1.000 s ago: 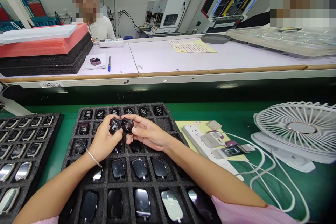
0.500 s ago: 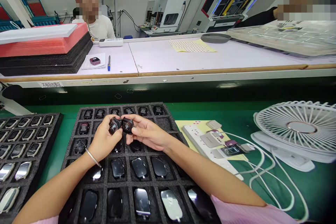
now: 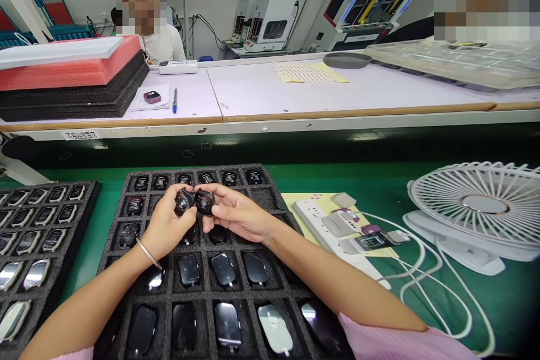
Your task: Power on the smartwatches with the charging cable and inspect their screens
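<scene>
Above the black foam tray (image 3: 205, 289), my hands hold two small, glossy dark smartwatch bodies close together, their rounded sides showing. My left hand (image 3: 167, 222), with a silver bangle at its wrist, is closed on the left smartwatch body (image 3: 184, 201). Thumb and fingers of my right hand (image 3: 238, 216) grip the right smartwatch body (image 3: 205, 201). The two bodies nearly touch; whether they meet is unclear. Under and around my hands, more watch bodies (image 3: 224, 270) lie in the tray's compartments, some in the middle hidden by my hands.
A second foam tray (image 3: 63, 270) of light-rimmed watches lies left. Right are a white power strip (image 3: 316, 219) with chargers, looping white cables (image 3: 466, 304) and a white fan (image 3: 481, 208). A raised shelf (image 3: 253, 95) crosses behind, with stacked foam (image 3: 71, 76). A person (image 3: 162, 45) sits beyond.
My hands and both smartwatch bodies stay almost still. Across the shelf, the seated person has shifted slightly, and the dark sleeve at upper right has moved a little.
</scene>
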Tool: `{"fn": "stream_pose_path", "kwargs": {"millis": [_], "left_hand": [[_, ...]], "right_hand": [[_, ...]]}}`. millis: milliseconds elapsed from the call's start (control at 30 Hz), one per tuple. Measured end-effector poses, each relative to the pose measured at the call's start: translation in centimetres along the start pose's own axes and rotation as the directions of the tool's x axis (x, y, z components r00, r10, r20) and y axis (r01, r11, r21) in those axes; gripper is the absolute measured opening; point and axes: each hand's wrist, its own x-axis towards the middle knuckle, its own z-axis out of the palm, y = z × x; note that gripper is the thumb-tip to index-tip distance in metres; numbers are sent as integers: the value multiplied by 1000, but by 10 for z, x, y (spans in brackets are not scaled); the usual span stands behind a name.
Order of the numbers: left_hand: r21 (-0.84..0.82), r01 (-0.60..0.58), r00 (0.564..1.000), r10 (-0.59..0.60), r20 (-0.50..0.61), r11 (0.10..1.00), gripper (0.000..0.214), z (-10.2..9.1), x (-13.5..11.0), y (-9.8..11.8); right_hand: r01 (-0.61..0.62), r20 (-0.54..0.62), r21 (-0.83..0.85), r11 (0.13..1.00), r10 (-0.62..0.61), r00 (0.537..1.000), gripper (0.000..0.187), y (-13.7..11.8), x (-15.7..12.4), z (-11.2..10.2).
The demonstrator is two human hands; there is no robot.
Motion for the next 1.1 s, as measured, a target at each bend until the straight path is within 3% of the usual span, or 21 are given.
{"fn": "stream_pose_path", "kwargs": {"millis": [933,1000,1100], "left_hand": [[-16,-14,1000,14,-6,1000,34,-1,2,0],[-78,25,1000,-26,-13,997,35,-1,4,1],[-248,182,983,-183,19,951,47,-2,6,2]], "right_hand": [[8,6,-22,1000,-8,1000,54,0,-1,-2],[0,-14,-17,1000,0,1000,55,-1,0,-3],[-8,-84,11,1000,9,996,58,-4,2,-4]]}}
